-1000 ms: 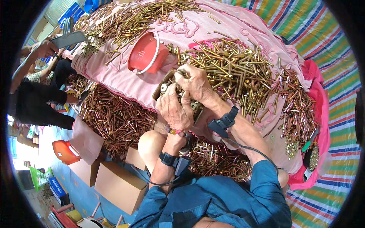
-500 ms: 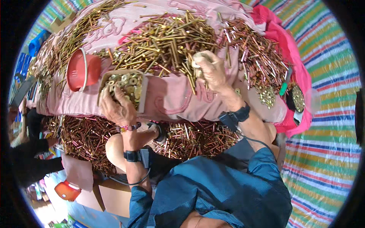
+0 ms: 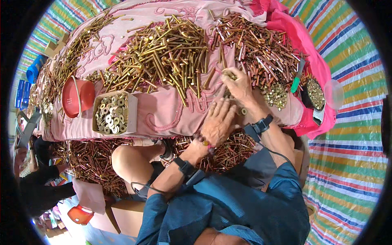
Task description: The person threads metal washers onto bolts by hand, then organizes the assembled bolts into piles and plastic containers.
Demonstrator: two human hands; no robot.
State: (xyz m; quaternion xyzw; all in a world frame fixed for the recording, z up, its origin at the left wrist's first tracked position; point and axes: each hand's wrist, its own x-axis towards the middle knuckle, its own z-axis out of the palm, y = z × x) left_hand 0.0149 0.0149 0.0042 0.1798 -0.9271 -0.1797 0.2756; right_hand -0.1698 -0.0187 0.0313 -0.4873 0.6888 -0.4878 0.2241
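Observation:
My left hand (image 3: 218, 121) lies stretched out over the pink cloth, fingers extended and fairly close together, just below my right hand. What is under its palm is hidden. My right hand (image 3: 240, 87) is closed, with a small brassy piece between thumb and fingers that is too small to name. Loose washers (image 3: 243, 111) lie beside the left fingertips, under the right wrist. A pile of long yellowish bolts (image 3: 159, 55) spreads to the left of my right hand. Reddish metal tubes (image 3: 261, 45) are heaped beyond it, and small nuts (image 3: 276, 96) lie to its right.
A cardboard box of washers (image 3: 132, 116) stands left, beside a red bucket (image 3: 85, 98). At right are a green-handled knife (image 3: 295, 83), a dark bowl of small parts (image 3: 314, 94) and a clear plastic lid (image 3: 334, 94). More reddish hardware (image 3: 98, 159) lies below the cloth. Another person's dark sleeve (image 3: 45, 183) shows at left.
My left hand has left the washer box and moved right, beside my right hand. My right hand has moved slightly right, off the bolt pile's edge. The whole view has shifted a little.

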